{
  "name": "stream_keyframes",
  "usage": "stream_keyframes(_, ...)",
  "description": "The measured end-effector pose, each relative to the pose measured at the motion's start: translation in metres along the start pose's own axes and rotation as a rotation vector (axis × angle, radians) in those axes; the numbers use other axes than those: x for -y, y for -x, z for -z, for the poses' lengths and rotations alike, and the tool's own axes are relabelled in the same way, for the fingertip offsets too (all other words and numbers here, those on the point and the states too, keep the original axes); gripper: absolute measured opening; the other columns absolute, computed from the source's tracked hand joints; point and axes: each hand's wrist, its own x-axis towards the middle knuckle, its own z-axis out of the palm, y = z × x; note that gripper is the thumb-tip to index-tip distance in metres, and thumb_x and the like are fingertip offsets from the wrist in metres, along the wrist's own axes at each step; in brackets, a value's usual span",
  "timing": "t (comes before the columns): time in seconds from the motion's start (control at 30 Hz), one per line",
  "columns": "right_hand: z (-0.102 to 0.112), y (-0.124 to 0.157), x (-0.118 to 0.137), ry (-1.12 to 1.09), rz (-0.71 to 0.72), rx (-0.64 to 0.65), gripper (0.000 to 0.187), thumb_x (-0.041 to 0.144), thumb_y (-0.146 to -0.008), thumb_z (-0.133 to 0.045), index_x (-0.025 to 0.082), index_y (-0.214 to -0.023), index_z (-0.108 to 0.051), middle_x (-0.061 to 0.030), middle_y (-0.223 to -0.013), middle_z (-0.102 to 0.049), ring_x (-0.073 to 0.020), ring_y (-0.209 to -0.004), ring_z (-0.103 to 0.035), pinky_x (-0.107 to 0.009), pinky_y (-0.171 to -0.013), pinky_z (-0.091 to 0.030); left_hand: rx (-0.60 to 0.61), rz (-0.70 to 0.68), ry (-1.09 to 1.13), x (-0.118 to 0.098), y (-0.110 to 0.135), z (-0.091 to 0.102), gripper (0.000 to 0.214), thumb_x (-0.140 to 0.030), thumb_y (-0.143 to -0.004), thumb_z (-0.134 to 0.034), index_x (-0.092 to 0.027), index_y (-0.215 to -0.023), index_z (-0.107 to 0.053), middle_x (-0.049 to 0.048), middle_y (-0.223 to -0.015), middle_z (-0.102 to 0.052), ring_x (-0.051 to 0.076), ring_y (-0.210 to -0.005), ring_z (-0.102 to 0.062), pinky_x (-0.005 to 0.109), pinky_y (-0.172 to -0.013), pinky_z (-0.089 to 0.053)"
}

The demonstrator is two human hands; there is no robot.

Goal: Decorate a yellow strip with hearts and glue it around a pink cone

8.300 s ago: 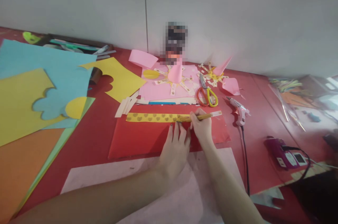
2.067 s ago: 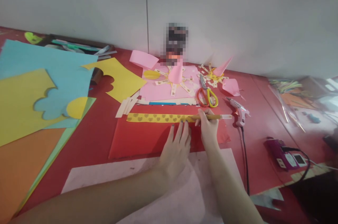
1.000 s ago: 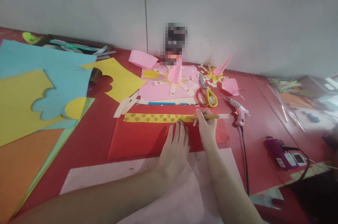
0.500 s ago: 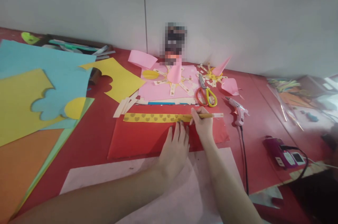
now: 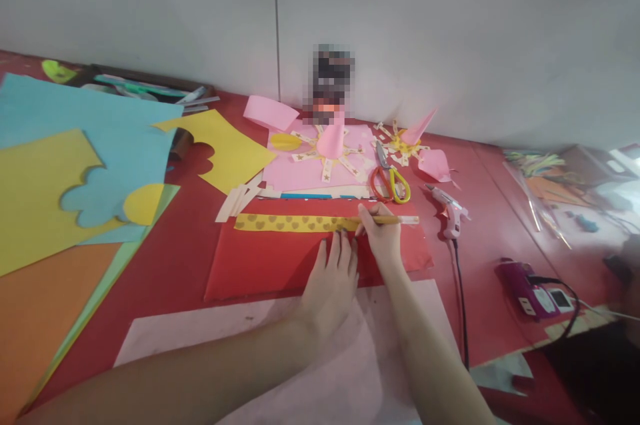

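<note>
Our right hand [image 5: 383,238] grasps a gold pen [image 5: 393,219] over a yellow heart-patterned strip [image 5: 280,223]; our left hand [image 5: 330,281], grip released, spreads across a red board [image 5: 260,268].

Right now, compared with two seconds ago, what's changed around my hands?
Your right hand, holding the brown pen, has moved slightly left along the yellow heart-patterned strip. Nothing was newly grasped or released. Your left hand stayed at the strip's lower edge; scissors and glue gun stayed put.
</note>
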Motion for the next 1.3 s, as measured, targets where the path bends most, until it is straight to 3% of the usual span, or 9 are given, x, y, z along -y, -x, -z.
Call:
stream_keyframes(0.33,0.001,-0.0016,-0.0025,0.02,-0.01,-0.063,0.028,0.029,-0.077,-0.052,0.022,-0.055,-0.036,0.0103,-0.034,-0.042,-0.0088,-0.036,-0.042,-0.021,-0.051,-0.037,0.016,-0.014,-0.028,0.0001,-0.001,0.0004,0.048,-0.016,-0.08,-0.033,-0.007,-0.126,-0.043,0.0175,-0.133,-0.042,0.032,-0.126,-0.031,0.049,-0.1,-0.03)
stream_keyframes(0.77,-0.0003,-0.0003,0.0002,0.018,0.01,-0.041,0.028,0.037,-0.079,-0.051,0.022,-0.058,-0.038,0.0078,-0.038,-0.048,-0.0109,-0.04,-0.046,-0.024,-0.053,-0.039,0.031,-0.014,-0.05,0.0006,-0.001,0.0018,0.047,-0.016,-0.081,-0.03,-0.008,-0.126,-0.044,0.0166,-0.133,-0.043,0.031,-0.126,-0.032,0.048,-0.101,-0.031)
stream_keyframes(1.3,-0.0002,0.0005,-0.0017,0.05,0.009,-0.08,0.028,0.026,-0.077,-0.051,0.022,-0.055,-0.034,0.0103,-0.034,-0.039,-0.0087,-0.035,-0.041,-0.021,-0.047,-0.036,0.046,-0.021,-0.084,0.0004,-0.0008,0.0036,0.047,-0.018,-0.081,-0.032,-0.009,-0.126,-0.043,0.016,-0.133,-0.042,0.032,-0.126,-0.032,0.048,-0.101,-0.031)
